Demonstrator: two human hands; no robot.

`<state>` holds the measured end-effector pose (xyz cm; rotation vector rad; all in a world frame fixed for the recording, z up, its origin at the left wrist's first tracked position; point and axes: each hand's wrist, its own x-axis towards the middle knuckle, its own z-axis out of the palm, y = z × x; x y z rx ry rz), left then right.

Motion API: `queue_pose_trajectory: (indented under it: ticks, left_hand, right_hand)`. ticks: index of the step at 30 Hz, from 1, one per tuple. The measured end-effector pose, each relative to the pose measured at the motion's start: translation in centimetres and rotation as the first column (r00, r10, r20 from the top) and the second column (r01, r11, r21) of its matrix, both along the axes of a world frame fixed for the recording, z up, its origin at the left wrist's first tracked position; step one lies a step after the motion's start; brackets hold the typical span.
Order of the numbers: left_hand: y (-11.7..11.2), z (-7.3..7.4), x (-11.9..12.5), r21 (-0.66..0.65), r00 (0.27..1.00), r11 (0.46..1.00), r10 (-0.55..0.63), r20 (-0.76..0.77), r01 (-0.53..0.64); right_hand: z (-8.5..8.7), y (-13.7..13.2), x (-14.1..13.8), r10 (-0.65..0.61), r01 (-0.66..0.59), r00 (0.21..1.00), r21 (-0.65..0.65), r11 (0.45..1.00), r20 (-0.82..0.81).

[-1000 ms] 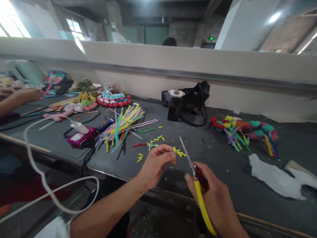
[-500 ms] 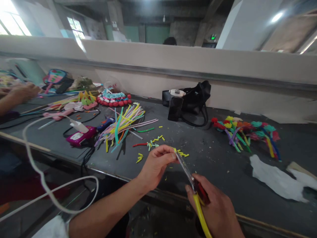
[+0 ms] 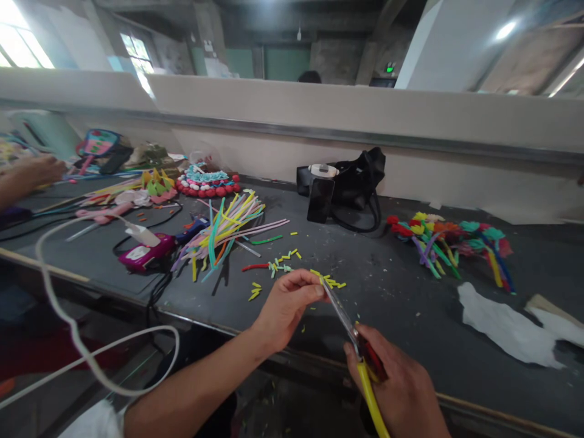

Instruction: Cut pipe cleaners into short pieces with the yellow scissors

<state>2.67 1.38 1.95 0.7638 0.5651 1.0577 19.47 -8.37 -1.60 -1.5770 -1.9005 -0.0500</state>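
My left hand (image 3: 292, 304) is closed in a pinch above the table's front part. Between its fingertips and the blades shows a tiny bit of a yellow pipe cleaner, mostly hidden by the fingers. My right hand (image 3: 399, 380) grips scissors (image 3: 340, 311) with yellow and red handles, their blades close together and their tips at the left fingertips. Just behind the tips lie short cut yellow pieces (image 3: 335, 282). More yellow pieces (image 3: 255, 291) and pale green pieces (image 3: 276, 266) lie left of them, near a red pipe cleaner piece (image 3: 254, 267).
A bundle of long pipe cleaners (image 3: 223, 234) lies left of centre, beside a magenta device (image 3: 146, 252) with a white cable. A black bag (image 3: 360, 182) with a phone (image 3: 320, 199) stands at the back. Pipe cleaner flowers (image 3: 424, 228) and white paper (image 3: 506, 322) lie right. Another person's hand (image 3: 34, 173) is far left.
The view has shifted very slightly. The scissor blades look closer together at the left fingertips, and less yellow shows there. Both hands stay in nearly the same place.
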Motion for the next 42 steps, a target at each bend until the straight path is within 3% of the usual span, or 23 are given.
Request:
queue_pose_trajectory:
  ticks: [14,23,27,29,30,33,35,38,42]
  left_hand:
    - [0.1,-0.1,-0.1,0.064,0.998,0.998,-0.008,-0.057,0.012]
    - [0.2,0.1,-0.4,0.064,0.997,0.996,-0.06,-0.057,0.063]
    - [-0.1,0.1,-0.6,0.122,0.97,0.985,-0.093,-0.223,0.122]
    - [-0.5,0.0,-0.7,0.268,0.906,0.949,-0.042,-0.422,0.169]
    - [-0.8,-0.1,-0.7,0.372,0.856,0.905,0.017,-0.518,0.207]
    - [-1.8,-0.7,-0.5,0.622,0.711,0.695,0.227,-0.666,0.361]
    - [-2.4,-1.1,-0.2,0.662,0.654,0.616,0.294,-0.697,0.428]
    - [-3.0,-1.5,0.2,0.653,0.608,0.606,0.326,-0.724,0.454]
    - [-3.4,-1.6,0.5,0.638,0.587,0.64,0.34,-0.735,0.428]
  right_hand:
    - [-0.6,-0.4,0.6,0.032,-0.033,0.999,-0.054,0.998,-0.003]
    - [0.2,-0.4,0.3,-0.025,0.02,0.996,-0.055,0.998,-0.09]
    - [0.1,-0.5,0.0,-0.013,-0.001,0.985,-0.08,0.997,-0.17]
    - [0.0,-0.5,-0.1,-0.025,0.007,0.974,-0.08,0.997,-0.226]
    - [0.1,-0.4,-0.1,-0.033,0.015,0.967,-0.075,0.997,-0.252]
    - [0.2,-0.2,-0.1,-0.06,0.036,0.943,-0.078,0.996,-0.327]
    - [0.3,0.0,-0.2,-0.065,0.027,0.922,-0.105,0.994,-0.382]
    - [0.3,0.2,-0.5,-0.083,0.026,0.899,-0.136,0.99,-0.431]
    - [0.3,0.6,-0.9,-0.099,0.047,0.891,-0.125,0.991,-0.444]
